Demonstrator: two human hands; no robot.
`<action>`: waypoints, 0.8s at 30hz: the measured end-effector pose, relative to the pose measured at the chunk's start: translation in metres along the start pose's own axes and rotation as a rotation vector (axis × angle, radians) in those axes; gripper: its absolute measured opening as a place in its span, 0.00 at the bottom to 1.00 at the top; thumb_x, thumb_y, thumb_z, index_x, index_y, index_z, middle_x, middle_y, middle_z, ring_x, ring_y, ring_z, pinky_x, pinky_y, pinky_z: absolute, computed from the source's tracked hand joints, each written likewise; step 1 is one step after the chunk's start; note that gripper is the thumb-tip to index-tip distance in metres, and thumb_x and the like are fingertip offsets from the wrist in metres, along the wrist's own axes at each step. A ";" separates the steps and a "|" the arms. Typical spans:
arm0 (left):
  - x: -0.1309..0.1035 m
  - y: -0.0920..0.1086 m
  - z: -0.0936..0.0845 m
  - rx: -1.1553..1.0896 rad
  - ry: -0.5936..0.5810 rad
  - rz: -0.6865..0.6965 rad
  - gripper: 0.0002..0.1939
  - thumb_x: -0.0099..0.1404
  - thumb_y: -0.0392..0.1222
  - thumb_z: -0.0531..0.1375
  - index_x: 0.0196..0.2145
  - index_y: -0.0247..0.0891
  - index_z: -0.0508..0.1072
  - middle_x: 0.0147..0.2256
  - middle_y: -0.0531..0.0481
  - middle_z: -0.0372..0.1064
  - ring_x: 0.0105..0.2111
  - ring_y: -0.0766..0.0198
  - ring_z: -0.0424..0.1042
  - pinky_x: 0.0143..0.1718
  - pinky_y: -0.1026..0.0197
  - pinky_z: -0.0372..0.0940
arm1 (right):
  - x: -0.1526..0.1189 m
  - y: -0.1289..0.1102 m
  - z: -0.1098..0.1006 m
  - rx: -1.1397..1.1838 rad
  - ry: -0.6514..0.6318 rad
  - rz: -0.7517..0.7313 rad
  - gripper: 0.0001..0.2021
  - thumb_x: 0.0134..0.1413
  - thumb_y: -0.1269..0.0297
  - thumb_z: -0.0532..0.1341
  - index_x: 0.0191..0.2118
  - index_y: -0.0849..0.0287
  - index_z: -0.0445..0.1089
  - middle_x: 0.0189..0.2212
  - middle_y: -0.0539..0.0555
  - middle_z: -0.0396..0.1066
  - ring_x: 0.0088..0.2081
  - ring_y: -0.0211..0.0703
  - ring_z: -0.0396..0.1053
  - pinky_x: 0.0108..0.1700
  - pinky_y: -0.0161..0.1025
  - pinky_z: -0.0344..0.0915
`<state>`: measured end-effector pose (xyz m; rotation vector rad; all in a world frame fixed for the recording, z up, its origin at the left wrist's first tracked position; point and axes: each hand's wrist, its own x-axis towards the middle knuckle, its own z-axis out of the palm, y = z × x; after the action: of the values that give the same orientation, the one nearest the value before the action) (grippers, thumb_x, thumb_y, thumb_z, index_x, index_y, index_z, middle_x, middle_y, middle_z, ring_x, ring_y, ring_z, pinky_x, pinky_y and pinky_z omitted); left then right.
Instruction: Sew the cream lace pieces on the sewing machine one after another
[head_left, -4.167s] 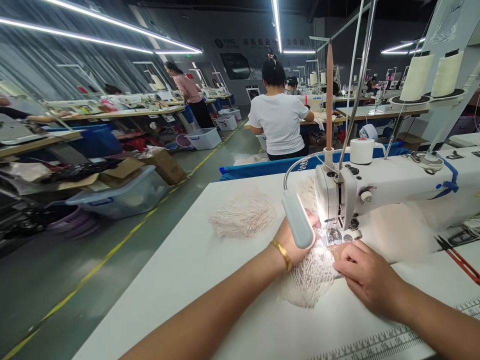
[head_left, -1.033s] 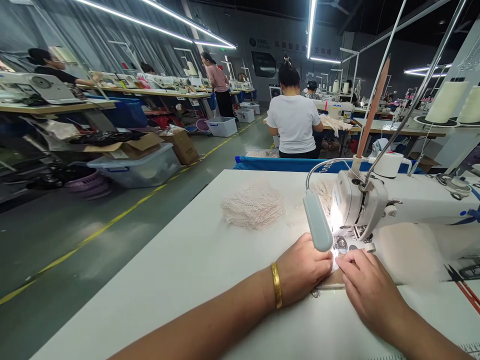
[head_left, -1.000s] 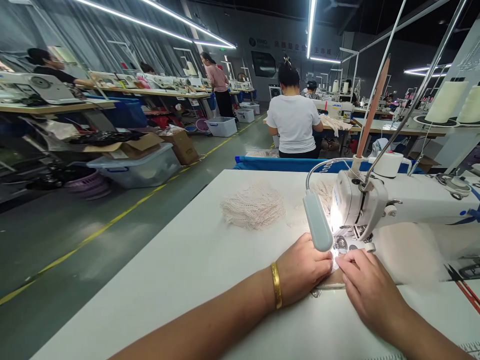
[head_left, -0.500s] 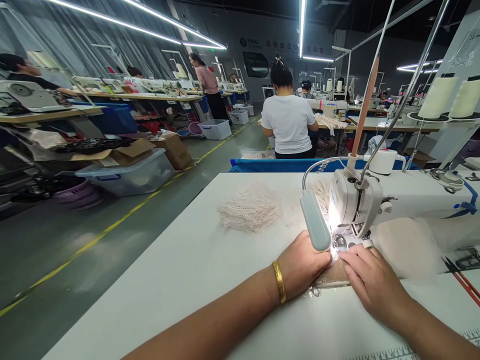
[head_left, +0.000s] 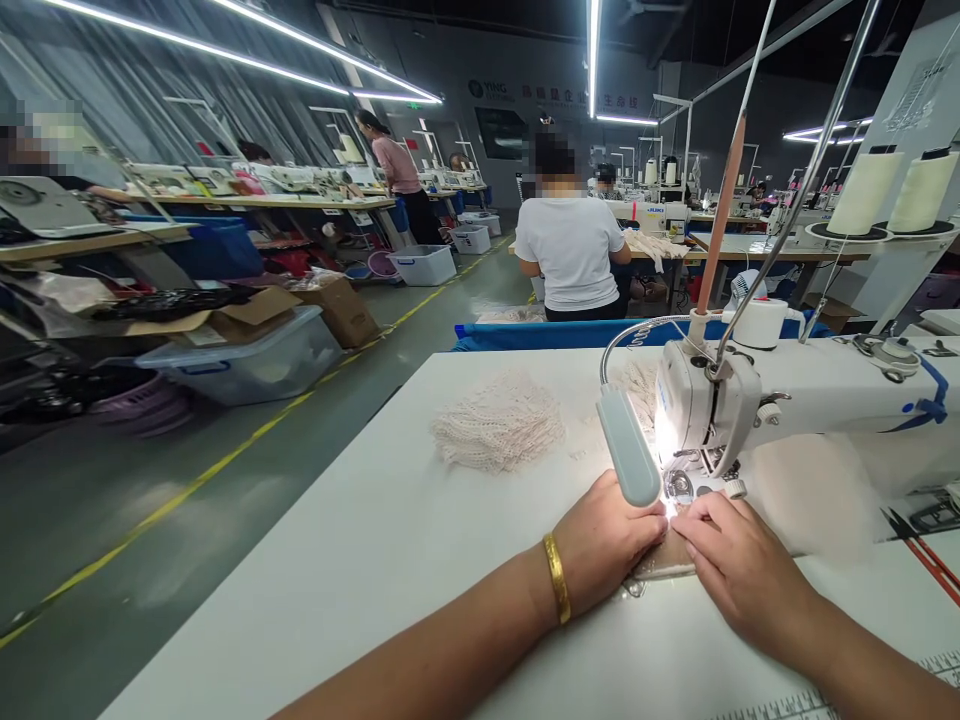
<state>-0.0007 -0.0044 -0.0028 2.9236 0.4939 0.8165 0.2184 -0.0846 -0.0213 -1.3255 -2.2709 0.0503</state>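
A white sewing machine (head_left: 701, 400) stands on the right of the table, its lamp (head_left: 630, 455) glowing by the needle area. Just in front of the presser foot, my left hand (head_left: 607, 535), with a gold bracelet (head_left: 556, 578) at the wrist, is closed on a small piece of pale fabric (head_left: 670, 514). From the other side my right hand (head_left: 739, 560) pinches the same fabric. Most of the piece is hidden by fingers and glare. Below the fingertips lies a beige, clear-edged plate (head_left: 664, 562). Left of the machine sits a pile of cream lace pieces (head_left: 499, 425).
More lace (head_left: 641, 390) lies behind the lamp. Sheer pale material (head_left: 814, 490) rests under the machine arm. Red-handled scissors (head_left: 926, 555) and a ruler (head_left: 795, 705) are at the right. A person in a white shirt (head_left: 574, 250) sits ahead; thread cones (head_left: 866, 190) stand at right.
The fingertips of my right hand have drawn closer together and slightly left, by the left hand's fingers. The left hand has hardly moved. The view has shifted slightly.
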 end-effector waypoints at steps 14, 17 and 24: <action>0.001 -0.005 0.000 0.032 0.001 -0.043 0.15 0.77 0.36 0.52 0.40 0.39 0.78 0.41 0.44 0.79 0.41 0.56 0.77 0.49 0.50 0.71 | 0.002 0.002 -0.002 -0.037 -0.006 0.076 0.14 0.70 0.73 0.49 0.38 0.57 0.70 0.37 0.57 0.70 0.36 0.49 0.64 0.37 0.47 0.69; 0.001 -0.006 -0.001 0.016 -0.006 -0.048 0.14 0.76 0.35 0.52 0.41 0.39 0.79 0.41 0.44 0.79 0.42 0.56 0.77 0.49 0.49 0.71 | 0.003 0.002 0.000 -0.058 0.012 0.062 0.13 0.69 0.74 0.49 0.45 0.57 0.71 0.37 0.57 0.70 0.36 0.49 0.64 0.38 0.46 0.69; 0.000 -0.007 -0.002 -0.061 -0.014 -0.115 0.13 0.74 0.35 0.54 0.41 0.44 0.79 0.42 0.47 0.78 0.42 0.56 0.76 0.49 0.52 0.72 | 0.006 -0.002 -0.003 -0.112 0.007 0.031 0.13 0.68 0.75 0.51 0.43 0.57 0.71 0.37 0.56 0.68 0.33 0.47 0.62 0.34 0.42 0.65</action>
<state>-0.0037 0.0019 -0.0022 2.8132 0.6183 0.7814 0.2156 -0.0810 -0.0160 -1.4158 -2.2766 -0.0723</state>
